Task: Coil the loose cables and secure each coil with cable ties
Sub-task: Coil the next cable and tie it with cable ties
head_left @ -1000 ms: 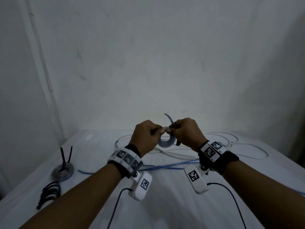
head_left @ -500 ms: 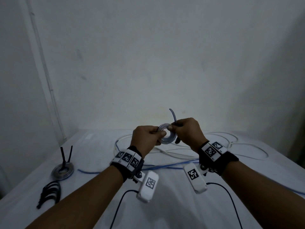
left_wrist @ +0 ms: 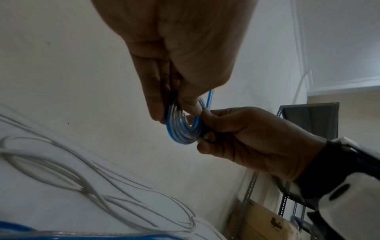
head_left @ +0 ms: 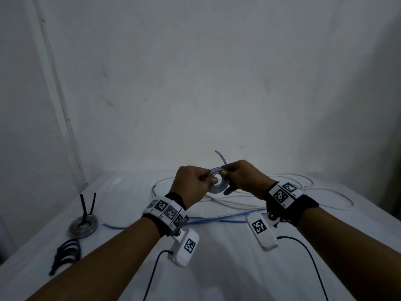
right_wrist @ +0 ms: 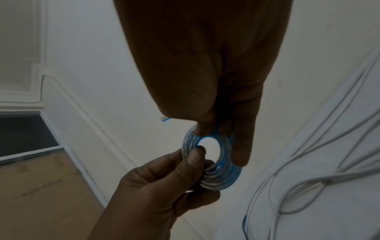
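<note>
lifted the small blue-and-clear cable coil [head_left: 217, 185] a touch higher off the table [head_left: 217, 268] than a second ago, left hand [head_left: 191, 185] and right hand [head_left: 243, 179] both pinching its rim, free tail up top, so winding looks done and tying probably next.

The room around me is dim and grey-blue from my head view, the wall [head_left: 217, 83] brightest at its middle and falling into dark at the corners. My wide lens bows the pipe [head_left: 63, 109] on the left. Both wrist views are warmer and grainy; my left hand [left_wrist: 174, 48] and right hand [right_wrist: 205, 65] loom as soft, shadowed shapes. The white cables [left_wrist: 61, 170] smear with motion blur.
</note>
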